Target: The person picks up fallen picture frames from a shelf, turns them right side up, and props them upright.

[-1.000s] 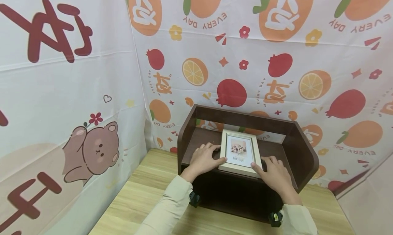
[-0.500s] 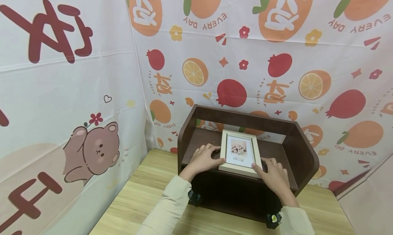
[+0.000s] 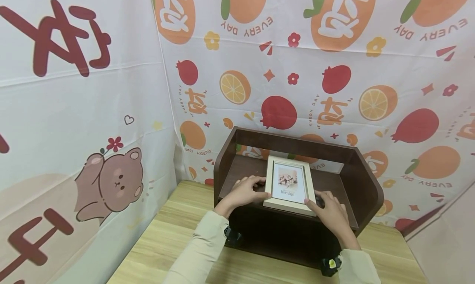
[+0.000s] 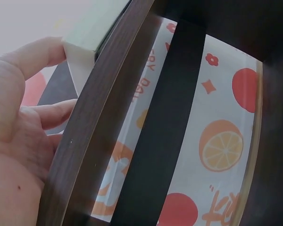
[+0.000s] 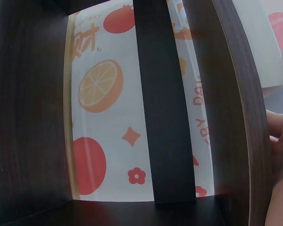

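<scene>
A cream picture frame (image 3: 289, 183) with a flower print lies face up on the upper shelf of a dark brown desktop rack (image 3: 250, 166). My left hand (image 3: 243, 193) holds its left side, thumb at the lower left corner and fingertips at the left edge. On the other side my right hand (image 3: 332, 212) holds the right edge, with the thumb on the front border. The left wrist view shows the left thumb touching the pale corner of the frame (image 4: 92, 40) above the shelf board. Only part of the right hand (image 5: 280, 125) shows in the right wrist view.
The rack stands on a light wood table (image 3: 163, 230), its side panel (image 3: 365, 189) rising right of my right hand. Behind is a fruit-print cloth (image 3: 237, 41); a bear-print cloth (image 3: 122, 181) hangs at left. Below the shelf is a dark open compartment (image 3: 278, 234).
Both hands stay at the sides of the picture frame. The left thumb has slid slightly toward the lower left corner; otherwise the frame and rack look nearly unchanged, with a slight shift of the head view.
</scene>
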{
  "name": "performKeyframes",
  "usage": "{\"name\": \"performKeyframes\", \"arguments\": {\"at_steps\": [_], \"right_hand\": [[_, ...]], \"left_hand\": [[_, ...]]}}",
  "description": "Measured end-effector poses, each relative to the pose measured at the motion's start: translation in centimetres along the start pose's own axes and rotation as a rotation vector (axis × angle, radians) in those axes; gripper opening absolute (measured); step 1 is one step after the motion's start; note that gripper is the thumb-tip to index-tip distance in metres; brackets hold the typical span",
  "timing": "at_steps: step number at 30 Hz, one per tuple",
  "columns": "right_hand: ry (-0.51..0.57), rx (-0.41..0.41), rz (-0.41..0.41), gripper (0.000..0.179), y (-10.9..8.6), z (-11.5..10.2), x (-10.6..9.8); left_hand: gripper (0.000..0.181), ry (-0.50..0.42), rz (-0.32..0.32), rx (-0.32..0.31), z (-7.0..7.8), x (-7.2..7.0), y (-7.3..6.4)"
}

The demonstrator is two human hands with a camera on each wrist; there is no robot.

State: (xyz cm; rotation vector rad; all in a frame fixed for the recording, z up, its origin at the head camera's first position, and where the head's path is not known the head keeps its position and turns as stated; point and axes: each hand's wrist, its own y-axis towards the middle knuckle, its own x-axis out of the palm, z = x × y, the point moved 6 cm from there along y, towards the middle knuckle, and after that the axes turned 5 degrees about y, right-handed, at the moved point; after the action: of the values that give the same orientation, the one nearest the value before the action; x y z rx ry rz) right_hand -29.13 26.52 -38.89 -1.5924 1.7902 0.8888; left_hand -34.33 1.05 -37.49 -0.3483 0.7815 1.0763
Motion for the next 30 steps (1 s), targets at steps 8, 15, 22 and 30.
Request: {"name": "performKeyframes", "arguments": {"at_steps": [8,15,22,30], "right_hand": [[0.09,0.0,-0.037,0.078,0.0,0.46,-0.01],[0.127,-0.03,-0.067,0.077,-0.14,0.7,-0.23],[0.12,-0.028,-0.057,0.075,-0.56,0.81,-0.4],[0.223,-0.053,-0.074,0.073,-0.89,0.73,-0.54]], "left_hand": [[0.064,-0.108,-0.016,0.002,-0.2,-0.14,-0.1],[0.068,-0.19,-0.033,0.005,-0.31,0.01,-0.31],[0.068,-0.223,-0.041,0.014,-0.36,0.02,-0.45],[0.07,-0.258,-0.031,0.027,-0.47,0.0,-0.41]]}}
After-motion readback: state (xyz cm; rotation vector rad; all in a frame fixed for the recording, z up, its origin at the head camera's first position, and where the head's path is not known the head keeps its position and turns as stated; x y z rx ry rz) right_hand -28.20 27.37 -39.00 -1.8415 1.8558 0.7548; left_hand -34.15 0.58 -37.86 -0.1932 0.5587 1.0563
